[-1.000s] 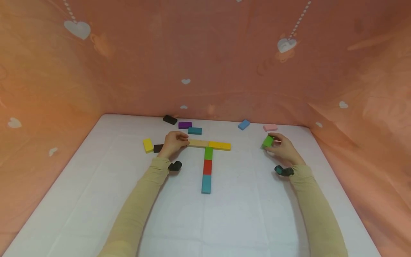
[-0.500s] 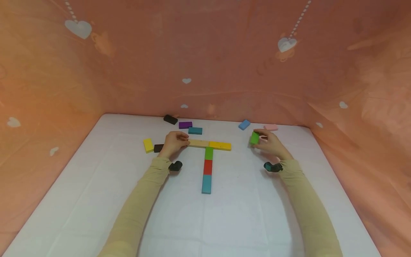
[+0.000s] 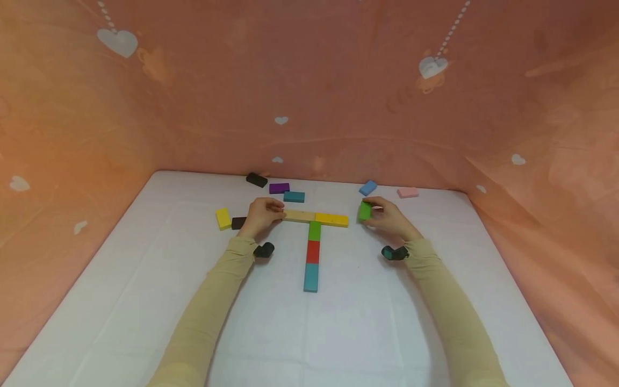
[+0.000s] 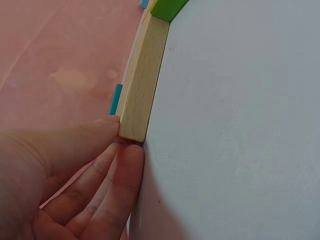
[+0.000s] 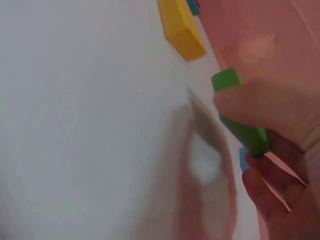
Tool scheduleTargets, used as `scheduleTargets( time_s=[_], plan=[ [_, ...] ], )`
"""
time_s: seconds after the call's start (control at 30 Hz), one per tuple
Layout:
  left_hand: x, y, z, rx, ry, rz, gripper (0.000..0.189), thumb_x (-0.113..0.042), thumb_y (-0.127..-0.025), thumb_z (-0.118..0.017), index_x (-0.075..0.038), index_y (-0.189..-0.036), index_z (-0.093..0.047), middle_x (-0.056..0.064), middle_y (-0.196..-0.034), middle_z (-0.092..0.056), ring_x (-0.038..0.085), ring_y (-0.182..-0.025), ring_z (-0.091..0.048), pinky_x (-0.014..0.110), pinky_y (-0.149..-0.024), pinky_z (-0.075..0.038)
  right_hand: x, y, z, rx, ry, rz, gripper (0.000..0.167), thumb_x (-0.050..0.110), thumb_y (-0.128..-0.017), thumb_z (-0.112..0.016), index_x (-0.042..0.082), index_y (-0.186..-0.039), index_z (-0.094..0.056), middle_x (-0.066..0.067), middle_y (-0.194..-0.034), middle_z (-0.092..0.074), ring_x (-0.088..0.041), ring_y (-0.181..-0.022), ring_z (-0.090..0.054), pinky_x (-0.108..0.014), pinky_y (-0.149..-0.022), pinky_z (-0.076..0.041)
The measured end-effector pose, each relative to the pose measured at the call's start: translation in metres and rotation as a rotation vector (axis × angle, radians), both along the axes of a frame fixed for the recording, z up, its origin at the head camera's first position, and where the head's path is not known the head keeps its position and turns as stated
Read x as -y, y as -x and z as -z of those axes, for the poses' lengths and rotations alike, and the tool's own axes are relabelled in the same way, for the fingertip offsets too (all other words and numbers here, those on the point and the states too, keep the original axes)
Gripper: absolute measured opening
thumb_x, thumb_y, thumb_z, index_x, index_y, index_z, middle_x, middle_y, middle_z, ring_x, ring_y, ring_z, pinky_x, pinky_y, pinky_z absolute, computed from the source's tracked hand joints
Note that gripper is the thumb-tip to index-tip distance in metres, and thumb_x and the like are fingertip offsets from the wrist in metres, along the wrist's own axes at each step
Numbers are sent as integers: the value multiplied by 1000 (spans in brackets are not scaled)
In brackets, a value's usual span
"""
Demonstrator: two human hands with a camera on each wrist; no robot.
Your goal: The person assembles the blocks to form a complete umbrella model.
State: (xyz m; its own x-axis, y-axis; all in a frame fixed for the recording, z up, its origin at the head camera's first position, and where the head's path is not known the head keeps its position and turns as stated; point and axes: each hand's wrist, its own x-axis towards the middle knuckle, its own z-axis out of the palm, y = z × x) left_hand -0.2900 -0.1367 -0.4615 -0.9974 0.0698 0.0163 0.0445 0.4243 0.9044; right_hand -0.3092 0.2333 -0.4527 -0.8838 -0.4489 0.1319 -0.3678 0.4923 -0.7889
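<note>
In the head view my right hand (image 3: 388,217) pinches a green block (image 3: 365,212) just right of the yellow-orange block (image 3: 331,220). The right wrist view has the thumb across the green block (image 5: 245,132), with a shadow on the cloth below. My left hand (image 3: 263,216) holds the left end of a plain wooden block (image 3: 300,215), thumb at its side and fingertips at its end face. Wooden and yellow-orange blocks lie end to end as a bar. From its middle a column runs toward me: a green block (image 3: 315,230), a red block (image 3: 312,251) and a teal block (image 3: 311,277).
Behind the bar lie a teal block (image 3: 294,196), a purple block (image 3: 279,188) and a black block (image 3: 257,179). Blue (image 3: 368,187) and pink blocks (image 3: 408,192) lie back right. A yellow block (image 3: 223,219) and dark block (image 3: 238,223) sit left of my left hand.
My right hand has carried the green block leftward, from near the pink block to close by the yellow-orange block. The left hand stays at the wooden block's end.
</note>
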Motion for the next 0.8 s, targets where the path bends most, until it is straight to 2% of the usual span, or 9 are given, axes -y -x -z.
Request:
scheduleTargets(
  time_s=[0.4, 0.6, 0.8],
  plan=[
    [-1, 0, -1, 10, 16, -13, 22, -4, -84, -73, 2, -104, -67, 15, -96, -68, 22, -83, -62, 29, -77, -54, 20, 3, 6, 47, -83, -1, 64, 0, -79, -75, -1, -137, -46, -19, -137, -47, -36, -117, -48, -47, -101, -40],
    [-2, 1, -1, -6, 31, -19, 22, -4, -83, -73, 2, -104, -68, 16, -97, -68, 24, -85, -62, 31, -79, -53, 24, 2, 6, 48, -90, 4, 63, -2, -80, -74, -1, -137, -46, -20, -137, -47, -35, -119, -47, -46, -103, -39],
    [-1, 1, 0, 11, 10, -13, 23, -4, -84, -72, 2, -105, -67, 16, -98, -68, 24, -85, -63, 30, -78, -54, 27, 3, 7, 81, -83, 11, 63, -2, -81, -72, 1, -138, -45, -19, -138, -45, -35, -122, -44, -46, -105, -37]
  ],
)
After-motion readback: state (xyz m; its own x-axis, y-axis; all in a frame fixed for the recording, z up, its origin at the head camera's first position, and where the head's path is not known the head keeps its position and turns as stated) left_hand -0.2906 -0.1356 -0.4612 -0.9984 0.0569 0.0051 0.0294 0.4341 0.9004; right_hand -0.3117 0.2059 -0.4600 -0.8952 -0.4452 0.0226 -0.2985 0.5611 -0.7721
